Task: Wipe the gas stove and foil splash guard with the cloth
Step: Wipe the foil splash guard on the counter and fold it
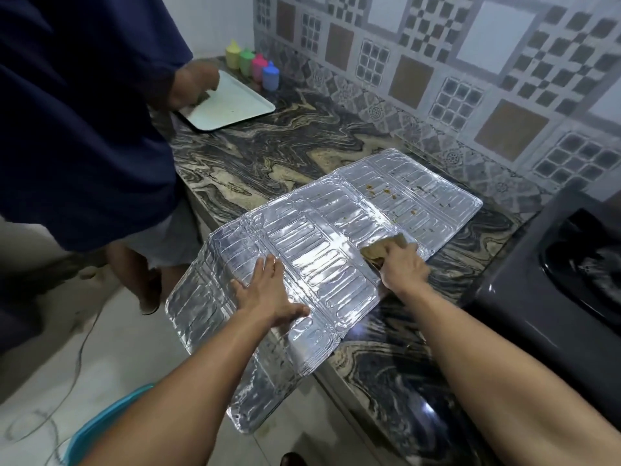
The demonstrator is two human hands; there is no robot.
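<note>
the right hand point(401, 267) pinches the cloth point(386, 248) on the foil guard point(319, 250), lying flat on the counter point(268, 163), crumbs point(379, 190) toward twelve o'clock along its length, left hand point(268, 290) spread flat.

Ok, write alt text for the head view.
A person's right hand presses a cloth on a foil splash guard lying flat across a marbled counter, while the left hand rests flat on it. Brown specks dot its far panel; a dark gas stove sits right.
</note>
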